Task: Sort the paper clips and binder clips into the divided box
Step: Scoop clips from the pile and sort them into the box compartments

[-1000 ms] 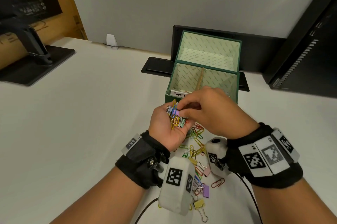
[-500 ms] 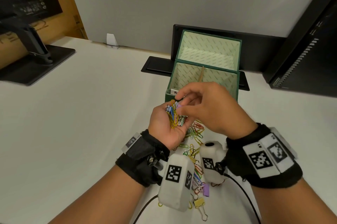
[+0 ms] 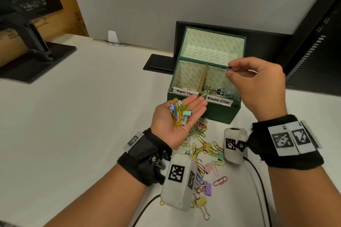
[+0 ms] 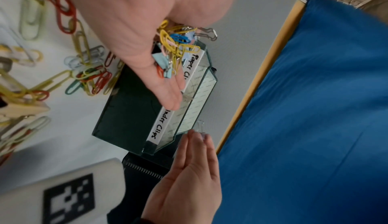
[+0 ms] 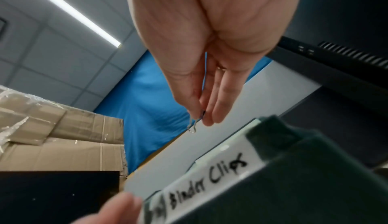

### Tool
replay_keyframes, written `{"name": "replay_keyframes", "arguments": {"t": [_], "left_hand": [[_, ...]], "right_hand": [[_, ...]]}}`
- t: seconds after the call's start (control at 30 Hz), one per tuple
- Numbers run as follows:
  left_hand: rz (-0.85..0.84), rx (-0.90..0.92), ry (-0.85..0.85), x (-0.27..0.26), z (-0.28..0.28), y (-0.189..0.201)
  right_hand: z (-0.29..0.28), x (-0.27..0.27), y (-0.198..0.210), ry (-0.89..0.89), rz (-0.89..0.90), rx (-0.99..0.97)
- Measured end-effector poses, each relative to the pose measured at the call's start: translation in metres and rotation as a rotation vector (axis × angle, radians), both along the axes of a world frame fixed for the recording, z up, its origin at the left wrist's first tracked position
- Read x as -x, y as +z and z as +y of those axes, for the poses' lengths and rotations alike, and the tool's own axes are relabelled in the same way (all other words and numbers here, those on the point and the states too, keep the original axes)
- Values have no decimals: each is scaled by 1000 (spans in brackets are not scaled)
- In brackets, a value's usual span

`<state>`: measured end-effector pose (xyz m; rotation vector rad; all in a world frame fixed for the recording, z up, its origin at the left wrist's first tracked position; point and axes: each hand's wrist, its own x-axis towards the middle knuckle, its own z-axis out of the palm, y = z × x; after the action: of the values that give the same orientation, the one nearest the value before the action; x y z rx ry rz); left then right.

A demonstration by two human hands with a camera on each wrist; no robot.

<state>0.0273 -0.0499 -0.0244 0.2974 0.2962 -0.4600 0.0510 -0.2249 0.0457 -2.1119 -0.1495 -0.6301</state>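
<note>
The green divided box [image 3: 217,111] stands open, its front labelled "Paper Clips" on the left and "Binder Clips" on the right. Several binder clips [image 3: 218,91] lie in the right compartment. My left hand [image 3: 178,117] is palm up in front of the box, cupping a small heap of paper clips and binder clips [image 3: 179,114] [image 4: 174,48]. My right hand [image 3: 255,82] hovers over the binder-clip compartment and pinches a purple binder clip [image 3: 226,69] [image 5: 196,124] between thumb and fingertips.
More loose paper clips and binder clips [image 3: 204,154] are scattered on the white table [image 3: 73,134] below my hands. A monitor stand [image 3: 35,57] sits far left, a dark monitor [image 3: 317,33] at the right, and a black tray [image 3: 159,63] behind the box.
My right hand lifted a purple binder clip out of the left palm and carried it right and away, over the box. The left hand opened flatter and now shows its heap.
</note>
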Motion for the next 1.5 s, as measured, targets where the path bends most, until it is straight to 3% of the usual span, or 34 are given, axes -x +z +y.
{"name": "replay_keyframes", "arguments": {"t": [0.13,0.3,0.43,0.67,0.9,1.2,1.5], "left_hand": [[5,7,2,1,0,0],[16,-14,5,0,2,2],[-27,-6,-3,1,2,1],[-45,-25,40,4,-2,2],[-28,-63,116,7,-2,6],[-1,-49,150,8,-3,5],[-57,16,117,3,0,-1]], "right_hand": [[-6,-2,-3,24,190,354],[8,13,15,192,180,306],[29,26,17,422,363,499],[56,23,-18,236,418,678],[57,24,-17,214,411,526],[62,32,-17,231,431,682],[53,24,-6,291,422,273]]}}
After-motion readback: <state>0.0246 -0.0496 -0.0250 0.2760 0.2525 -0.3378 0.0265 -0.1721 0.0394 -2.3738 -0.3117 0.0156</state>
